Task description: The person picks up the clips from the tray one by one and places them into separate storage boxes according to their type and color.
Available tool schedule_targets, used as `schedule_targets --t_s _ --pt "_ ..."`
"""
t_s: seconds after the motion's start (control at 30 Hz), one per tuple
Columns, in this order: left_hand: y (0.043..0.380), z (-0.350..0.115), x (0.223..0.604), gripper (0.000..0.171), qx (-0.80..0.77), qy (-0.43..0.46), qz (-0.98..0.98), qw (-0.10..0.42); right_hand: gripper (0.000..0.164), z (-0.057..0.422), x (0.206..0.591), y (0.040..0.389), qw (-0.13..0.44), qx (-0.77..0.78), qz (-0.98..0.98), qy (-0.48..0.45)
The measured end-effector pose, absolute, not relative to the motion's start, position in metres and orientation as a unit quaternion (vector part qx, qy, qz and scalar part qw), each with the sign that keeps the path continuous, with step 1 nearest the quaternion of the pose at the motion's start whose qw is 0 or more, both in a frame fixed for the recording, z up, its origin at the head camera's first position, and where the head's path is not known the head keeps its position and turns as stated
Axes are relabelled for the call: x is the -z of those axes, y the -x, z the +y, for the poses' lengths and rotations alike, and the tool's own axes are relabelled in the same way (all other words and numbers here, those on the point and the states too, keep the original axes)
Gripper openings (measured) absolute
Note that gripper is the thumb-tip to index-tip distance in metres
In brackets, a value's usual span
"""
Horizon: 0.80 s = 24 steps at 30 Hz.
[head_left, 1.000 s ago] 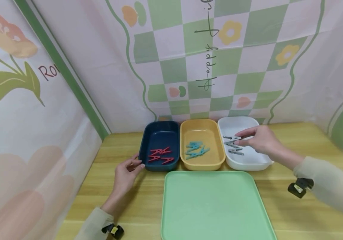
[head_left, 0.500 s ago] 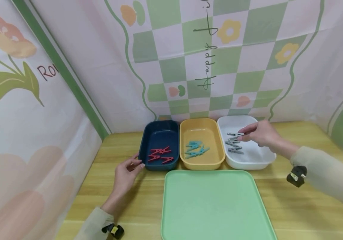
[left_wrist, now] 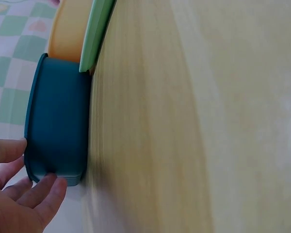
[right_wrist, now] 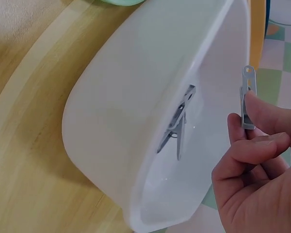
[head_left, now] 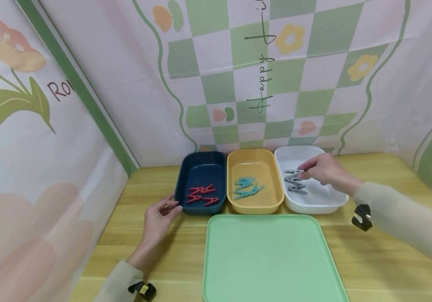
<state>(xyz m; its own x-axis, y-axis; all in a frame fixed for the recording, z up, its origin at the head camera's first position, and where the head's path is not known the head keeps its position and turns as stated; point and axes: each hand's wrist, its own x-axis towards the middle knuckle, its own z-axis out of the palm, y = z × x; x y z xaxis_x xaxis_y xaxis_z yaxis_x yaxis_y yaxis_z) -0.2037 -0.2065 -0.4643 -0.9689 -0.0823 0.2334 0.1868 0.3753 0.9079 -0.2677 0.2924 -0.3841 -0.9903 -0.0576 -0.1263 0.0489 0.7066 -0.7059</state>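
Observation:
Over the white bin (head_left: 321, 201), my right hand (head_left: 323, 168) pinches a grey clothespin (right_wrist: 249, 97) between thumb and fingers. Below it, more grey clothespins (head_left: 297, 190) lie on the bin's floor; the right wrist view shows some of these through the opening. My left hand (head_left: 158, 220) rests against the near left corner of the dark blue bin (head_left: 201, 158), thumb at the rim and extended fingertips on the outer wall (left_wrist: 60, 121). Inside that bin lie several red clothespins (head_left: 202, 195). The yellow bin (head_left: 254, 157) between them holds several teal clothespins (head_left: 247, 188).
A light green tray (head_left: 269, 256) lies on the wooden table (head_left: 382, 268), right in front of the three bins. Behind the bins hangs a checkered cloth (head_left: 246, 96), and another printed cloth (head_left: 42, 176) runs along the left side.
My right hand, still pinching a grey clothespin, shifted slightly right and up, then came back a little left and down over the white bin. My left hand has stayed in place.

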Motion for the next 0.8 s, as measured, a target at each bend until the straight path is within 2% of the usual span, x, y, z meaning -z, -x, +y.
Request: schedule_targets --t_s 0.17,0.6,0.8 --pt "0.201 -0.205 0.464 0.013 0.56 0.034 -0.819 0.118 0.04 0.296 0.386 0.269 0.074 0.369 0.926 0.01" --pt "0.201 -0.205 0.463 0.012 0.56 0.027 -0.82 0.117 0.039 0.304 0.401 0.261 0.127 0.347 0.929 0.017" --pt "0.2 -0.205 0.463 0.013 0.561 0.025 -0.82 0.112 0.041 0.306 0.401 0.261 0.113 0.344 0.932 0.009"
